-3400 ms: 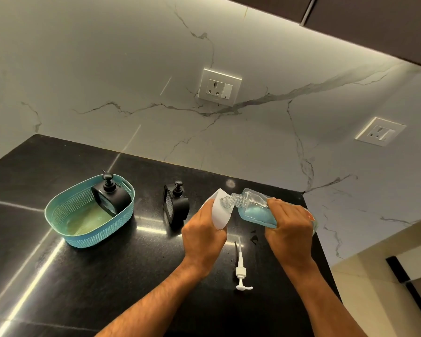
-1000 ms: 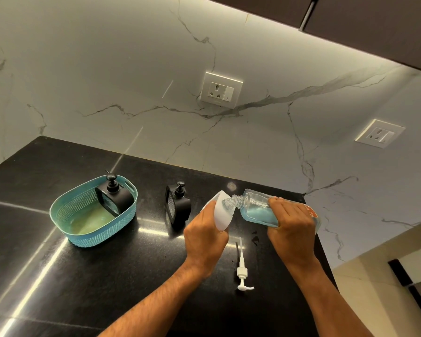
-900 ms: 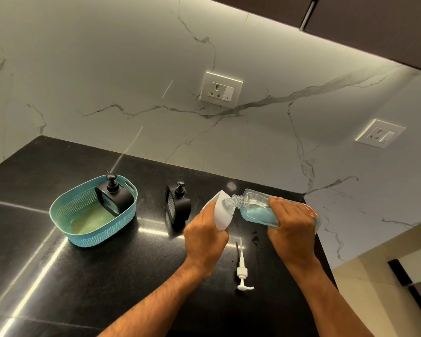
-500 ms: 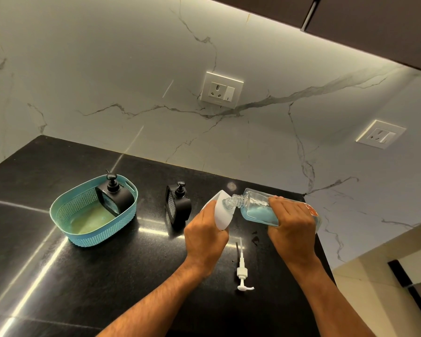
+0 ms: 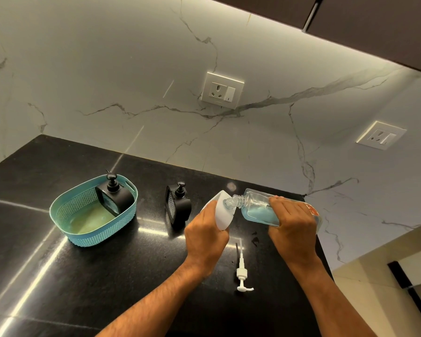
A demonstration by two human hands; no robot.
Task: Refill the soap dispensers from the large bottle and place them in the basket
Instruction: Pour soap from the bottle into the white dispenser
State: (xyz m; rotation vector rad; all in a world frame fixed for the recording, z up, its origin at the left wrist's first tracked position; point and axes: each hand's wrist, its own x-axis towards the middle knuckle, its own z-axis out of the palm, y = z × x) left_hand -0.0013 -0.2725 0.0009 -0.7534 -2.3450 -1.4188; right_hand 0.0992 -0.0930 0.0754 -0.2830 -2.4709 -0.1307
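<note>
My right hand (image 5: pixel 292 227) grips the large clear bottle (image 5: pixel 255 207) of blue soap, tipped on its side with its neck at the mouth of a white dispenser (image 5: pixel 223 214). My left hand (image 5: pixel 204 237) holds that white dispenser tilted toward the bottle. The dispenser's white pump (image 5: pixel 242 273) lies loose on the black counter (image 5: pixel 58 276) between my forearms. One black dispenser (image 5: pixel 114 197) leans inside the teal basket (image 5: pixel 95 235) at the left. A second black dispenser (image 5: pixel 178 206) stands on the counter between the basket and my left hand.
The marble wall carries a socket (image 5: pixel 223 91) above the counter and another socket (image 5: pixel 380 138) to the right. The counter's right edge (image 5: pixel 322 244) drops off just beyond my right hand. Dark cabinets (image 5: pixel 374 27) hang overhead.
Hands, bottle and white dispenser keep the same pouring pose throughout. The view has shifted only slightly.
</note>
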